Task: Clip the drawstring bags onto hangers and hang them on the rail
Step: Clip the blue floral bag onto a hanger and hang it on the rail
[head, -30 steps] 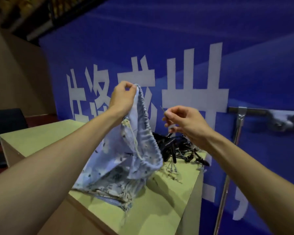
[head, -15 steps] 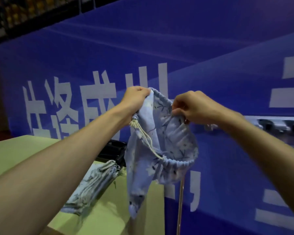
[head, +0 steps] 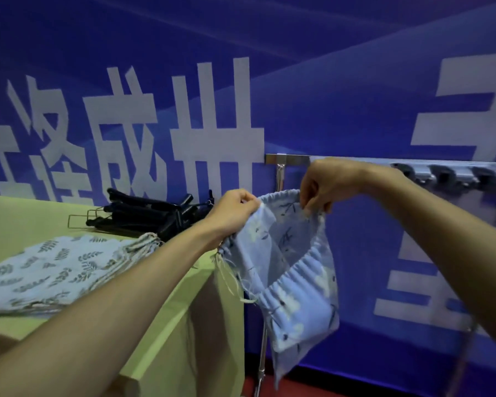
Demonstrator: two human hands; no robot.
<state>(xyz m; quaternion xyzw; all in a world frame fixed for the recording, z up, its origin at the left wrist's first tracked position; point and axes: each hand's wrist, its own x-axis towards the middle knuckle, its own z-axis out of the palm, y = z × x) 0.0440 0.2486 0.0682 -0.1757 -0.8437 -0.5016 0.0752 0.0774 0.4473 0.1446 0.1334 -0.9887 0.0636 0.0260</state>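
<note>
A light blue patterned drawstring bag (head: 295,279) hangs in the air beyond the table's right edge, its mouth spread wide. My left hand (head: 235,209) pinches the left side of its gathered rim. My right hand (head: 324,183) pinches the back of the rim, just below the metal rail (head: 289,159). Cream drawstrings (head: 229,275) dangle from the left side. Black clip hangers (head: 152,213) lie piled on the table. No hanger is visible on the held bag.
A stack of leaf-print drawstring bags (head: 52,267) lies on the green table (head: 17,222) at left. Several clips or hooks (head: 453,174) sit along the rail at right. The rail's upright pole (head: 262,356) stands beside the table. A blue banner wall is behind.
The view has swung right and down, so the rail end and hanger pile show. Both hands carried the bag right, toward the rail, and pulled its mouth wider.
</note>
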